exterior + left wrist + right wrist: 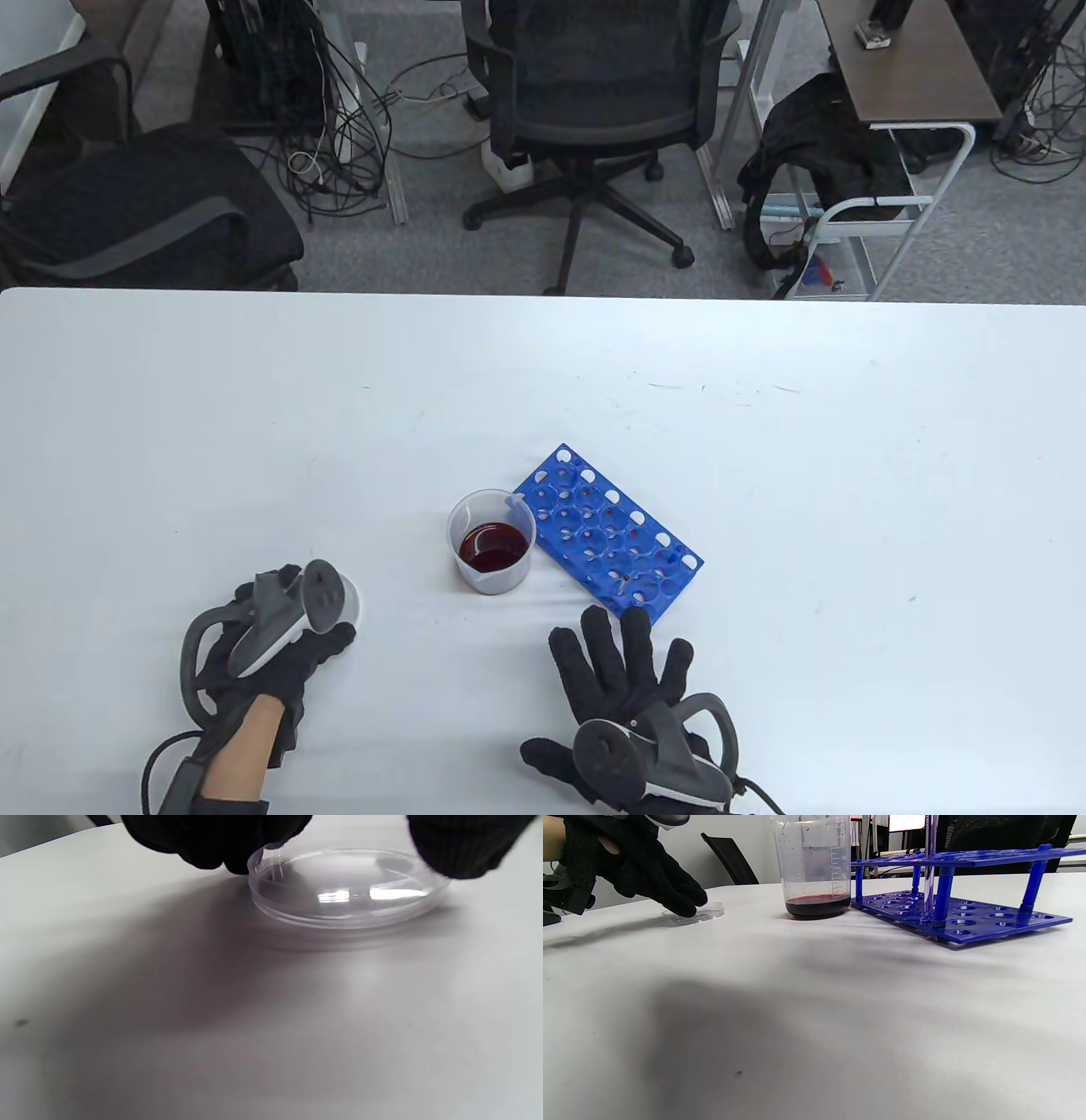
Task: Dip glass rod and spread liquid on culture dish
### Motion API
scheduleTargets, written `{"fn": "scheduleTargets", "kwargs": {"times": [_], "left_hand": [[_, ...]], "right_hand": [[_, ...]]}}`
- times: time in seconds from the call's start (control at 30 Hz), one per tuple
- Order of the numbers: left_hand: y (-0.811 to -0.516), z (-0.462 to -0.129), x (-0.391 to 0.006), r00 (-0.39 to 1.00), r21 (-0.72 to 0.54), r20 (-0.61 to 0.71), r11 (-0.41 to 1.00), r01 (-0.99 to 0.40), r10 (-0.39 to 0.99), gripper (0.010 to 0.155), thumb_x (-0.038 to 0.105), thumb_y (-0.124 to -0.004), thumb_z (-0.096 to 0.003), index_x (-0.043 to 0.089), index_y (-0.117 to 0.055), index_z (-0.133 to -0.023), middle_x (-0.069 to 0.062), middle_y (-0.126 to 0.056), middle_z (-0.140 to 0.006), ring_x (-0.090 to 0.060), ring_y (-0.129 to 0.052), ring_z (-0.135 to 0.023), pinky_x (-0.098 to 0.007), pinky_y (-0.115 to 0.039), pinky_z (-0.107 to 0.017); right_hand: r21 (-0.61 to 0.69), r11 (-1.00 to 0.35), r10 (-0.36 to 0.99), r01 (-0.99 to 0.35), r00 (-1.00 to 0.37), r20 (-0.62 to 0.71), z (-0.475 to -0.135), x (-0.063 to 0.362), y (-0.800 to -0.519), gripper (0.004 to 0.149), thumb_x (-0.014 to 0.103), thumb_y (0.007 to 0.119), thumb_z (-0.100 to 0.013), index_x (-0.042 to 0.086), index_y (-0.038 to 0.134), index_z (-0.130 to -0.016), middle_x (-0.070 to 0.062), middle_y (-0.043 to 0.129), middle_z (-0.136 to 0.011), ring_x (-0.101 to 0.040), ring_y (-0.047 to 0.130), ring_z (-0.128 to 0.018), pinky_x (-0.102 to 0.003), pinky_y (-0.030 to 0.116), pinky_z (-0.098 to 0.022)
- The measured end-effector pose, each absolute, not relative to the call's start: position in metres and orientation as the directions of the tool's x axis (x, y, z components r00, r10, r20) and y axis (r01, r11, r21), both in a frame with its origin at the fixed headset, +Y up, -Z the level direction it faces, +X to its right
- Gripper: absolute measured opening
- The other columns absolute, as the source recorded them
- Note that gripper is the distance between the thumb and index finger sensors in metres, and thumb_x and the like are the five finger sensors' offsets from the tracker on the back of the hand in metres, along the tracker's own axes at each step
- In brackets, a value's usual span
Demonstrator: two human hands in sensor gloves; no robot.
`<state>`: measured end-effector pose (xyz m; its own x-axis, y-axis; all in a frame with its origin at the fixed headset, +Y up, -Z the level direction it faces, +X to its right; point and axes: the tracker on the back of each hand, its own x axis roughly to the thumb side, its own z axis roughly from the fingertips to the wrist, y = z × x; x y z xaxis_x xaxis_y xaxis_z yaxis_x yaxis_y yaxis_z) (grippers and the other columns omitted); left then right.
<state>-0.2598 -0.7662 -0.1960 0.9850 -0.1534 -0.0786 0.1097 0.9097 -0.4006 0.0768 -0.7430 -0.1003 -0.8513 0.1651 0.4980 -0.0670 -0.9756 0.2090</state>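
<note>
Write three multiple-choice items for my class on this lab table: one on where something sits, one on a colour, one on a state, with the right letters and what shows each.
1. Where does the beaker stand?
A. Just left of the blue rack
B. On the far right of the table
C. Inside the rack

2. What colour is the liquid in the beaker?
A. Clear
B. Dark red
C. Green

3. How is the right hand placed?
A. Gripping the beaker
B. Holding the rack
C. Spread open near the rack, holding nothing

Answers:
1 A: in the table view the beaker stands beside the rack's left edge.
2 B: the right wrist view shows a dark red layer at the beaker's bottom.
3 C: its fingers are splayed flat, while the left hand touches the culture dish with its fingertips at the rim.
</note>
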Motion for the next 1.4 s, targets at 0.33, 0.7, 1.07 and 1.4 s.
{"fn": "scheduleTargets", "kwargs": {"times": [0.33,0.7,1.07,1.4], "left_hand": [[-0.767,-0.172,-0.18,0.962,-0.346,0.22,0.909,0.232,-0.162,0.102,0.073,-0.073,-0.0368,0.009,-0.053,-0.114,-0.018,-0.062,-0.113,-0.046,-0.074,-0.095,-0.053,-0.069,-0.075],[-0.769,-0.13,-0.117,0.877,-0.274,0.451,0.91,0.311,-0.164,0.103,0.073,-0.073,-0.036,0.01,-0.053,-0.114,-0.018,-0.062,-0.112,-0.045,-0.075,-0.094,-0.052,-0.07,-0.074],[-0.771,-0.106,-0.09,0.829,-0.237,0.536,0.915,0.328,-0.159,0.103,0.074,-0.072,-0.0364,0.01,-0.052,-0.114,-0.018,-0.061,-0.112,-0.045,-0.075,-0.094,-0.052,-0.07,-0.074],[-0.737,-0.104,-0.121,0.908,-0.292,0.412,0.934,0.205,-0.071,0.106,0.078,-0.064,-0.0393,0.018,-0.027,-0.119,-0.019,-0.032,-0.124,-0.057,-0.036,-0.114,-0.077,-0.038,-0.077]], "right_hand": [[0.207,-0.976,0.164,-0.067,-0.853,0.495,-0.101,0.078,-0.743,0.102,0.078,0.047,-0.055,0.009,0.001,-0.114,-0.03,0.001,-0.116,-0.066,0.006,-0.098,-0.09,0.023,-0.056],[0.206,-0.976,0.16,-0.067,-0.864,0.478,-0.104,0.082,-0.741,0.101,0.077,0.049,-0.056,0.008,0.002,-0.114,-0.03,0.001,-0.116,-0.066,0.006,-0.098,-0.09,0.023,-0.056],[0.209,-0.976,0.158,-0.063,-0.864,0.479,-0.104,0.082,-0.741,0.102,0.076,0.05,-0.056,0.008,0.002,-0.114,-0.03,0.002,-0.116,-0.066,0.006,-0.098,-0.09,0.023,-0.056],[0.2,-0.976,0.171,-0.082,-0.861,0.48,-0.104,0.083,-0.74,0.101,0.076,0.05,-0.056,0.009,0.002,-0.115,-0.031,0.002,-0.116,-0.066,0.006,-0.098,-0.09,0.024,-0.056]]}}
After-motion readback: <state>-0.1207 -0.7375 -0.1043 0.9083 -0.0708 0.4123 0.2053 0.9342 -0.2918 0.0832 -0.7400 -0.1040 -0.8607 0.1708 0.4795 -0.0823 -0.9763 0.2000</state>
